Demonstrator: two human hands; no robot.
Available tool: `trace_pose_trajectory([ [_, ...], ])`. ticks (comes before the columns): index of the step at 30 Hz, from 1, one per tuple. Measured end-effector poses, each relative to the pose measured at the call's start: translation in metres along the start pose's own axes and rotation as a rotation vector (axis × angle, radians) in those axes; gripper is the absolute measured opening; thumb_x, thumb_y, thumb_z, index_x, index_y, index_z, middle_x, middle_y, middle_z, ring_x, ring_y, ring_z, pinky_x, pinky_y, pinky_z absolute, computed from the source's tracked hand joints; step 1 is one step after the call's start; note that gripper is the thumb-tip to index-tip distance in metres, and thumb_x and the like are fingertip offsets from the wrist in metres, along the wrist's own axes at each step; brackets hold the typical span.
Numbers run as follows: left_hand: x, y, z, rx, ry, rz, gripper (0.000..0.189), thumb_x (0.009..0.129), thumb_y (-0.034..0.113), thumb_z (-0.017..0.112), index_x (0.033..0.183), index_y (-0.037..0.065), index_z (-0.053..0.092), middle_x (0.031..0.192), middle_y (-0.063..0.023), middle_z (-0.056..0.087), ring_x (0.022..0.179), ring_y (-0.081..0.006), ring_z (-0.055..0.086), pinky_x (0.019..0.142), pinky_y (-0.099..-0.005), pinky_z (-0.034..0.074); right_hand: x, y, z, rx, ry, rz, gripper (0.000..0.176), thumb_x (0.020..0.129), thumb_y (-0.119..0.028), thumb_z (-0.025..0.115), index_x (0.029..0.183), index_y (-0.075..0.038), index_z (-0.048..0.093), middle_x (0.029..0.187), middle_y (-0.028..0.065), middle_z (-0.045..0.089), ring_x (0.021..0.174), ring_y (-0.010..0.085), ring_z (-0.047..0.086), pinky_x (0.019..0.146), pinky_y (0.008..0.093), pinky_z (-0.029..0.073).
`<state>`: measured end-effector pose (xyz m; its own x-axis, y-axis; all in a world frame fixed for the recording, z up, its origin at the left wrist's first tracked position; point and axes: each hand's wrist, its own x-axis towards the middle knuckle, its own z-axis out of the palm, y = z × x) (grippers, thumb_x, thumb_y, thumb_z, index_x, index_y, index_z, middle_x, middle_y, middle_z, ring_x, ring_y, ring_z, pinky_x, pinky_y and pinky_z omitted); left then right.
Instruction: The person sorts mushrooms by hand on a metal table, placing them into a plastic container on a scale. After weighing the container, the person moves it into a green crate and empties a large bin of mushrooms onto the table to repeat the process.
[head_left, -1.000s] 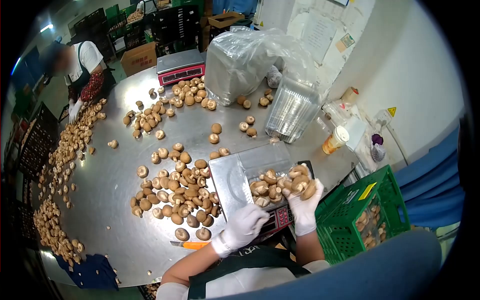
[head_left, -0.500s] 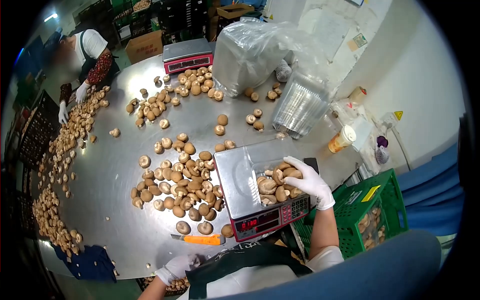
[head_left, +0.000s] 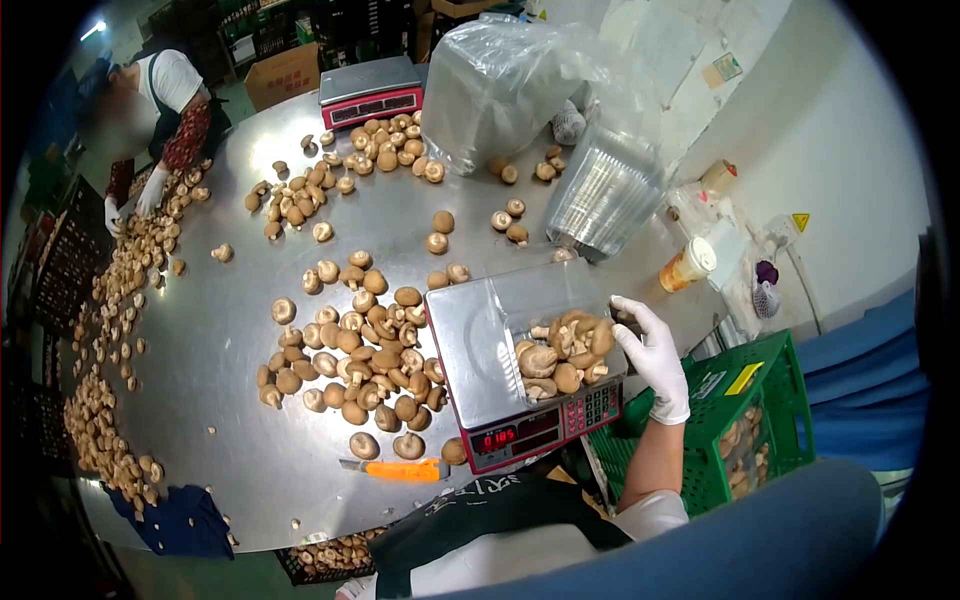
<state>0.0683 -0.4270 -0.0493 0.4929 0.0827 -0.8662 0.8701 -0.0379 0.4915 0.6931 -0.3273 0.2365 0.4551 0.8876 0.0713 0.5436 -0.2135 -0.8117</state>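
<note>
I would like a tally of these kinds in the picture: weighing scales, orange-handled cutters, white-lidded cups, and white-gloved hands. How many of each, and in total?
Weighing scales: 2 (near scale, far scale)
Orange-handled cutter: 1
White-lidded cup: 1
White-gloved hands: 3 (wearer's right hand, co-worker's two hands)
Total: 7

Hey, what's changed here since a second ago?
The right hand has let go of the mushrooms it held over the scale and drawn back to their right, fingers open. The left hand moved from the scale's front down and left, then out of view. Over the last half second, the display appears to have risen from 0.130 to 0.185. The orange cutter stayed put.
</note>
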Motion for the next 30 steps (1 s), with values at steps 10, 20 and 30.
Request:
trace_pose_trajectory([
  [10, -0.087, 0.202, -0.182, 0.241, 0.285, 0.182, 0.035, 0.089, 0.033, 0.053, 0.079, 0.001, 0.065, 0.073, -0.0222, 0.06, 0.066, -0.0316, 0.06, 0.059, -0.0393, 0.047, -0.007, 0.011, 0.011, -0.031, -0.06, 0.045, 0.042, 0.078, -0.009, 0.063, 0.119, 0.0, 0.054, 0.117, 0.0152, 0.057, 0.108, 0.0259, 0.054, 0.095, 0.0324, 0.04],
  [20, -0.005, 0.425, -0.242, 0.359, 0.94, 1.137, 0.043, 0.084, 0.02, 0.06, 0.122, 0.004, 0.05, 0.119, -0.0136, 0.053, 0.109, -0.0324, 0.049, 0.095, -0.0399, 0.04, -0.029, 0.019, 0.037, -0.226, 0.006, -0.109, 0.061, 0.08, -0.006, 0.057, 0.137, -0.001, 0.036, 0.133, 0.0201, 0.044, 0.125, 0.0313, 0.042, 0.105, 0.0362, 0.031],
  [30, 0.027, 0.45, -0.253, 0.498, 1.134, 0.958, 0.055, 0.067, 0.008, 0.066, 0.121, 0.011, 0.052, 0.105, -0.0088, 0.055, 0.1, -0.0291, 0.05, 0.084, -0.0398, 0.042, -0.031, 0.014, 0.043, 0.067, 0.1, -0.008, 0.05, 0.084, -0.011, 0.061, 0.13, 0.0, 0.043, 0.124, 0.0181, 0.054, 0.113, 0.028, 0.053, 0.092, 0.0344, 0.043],
])
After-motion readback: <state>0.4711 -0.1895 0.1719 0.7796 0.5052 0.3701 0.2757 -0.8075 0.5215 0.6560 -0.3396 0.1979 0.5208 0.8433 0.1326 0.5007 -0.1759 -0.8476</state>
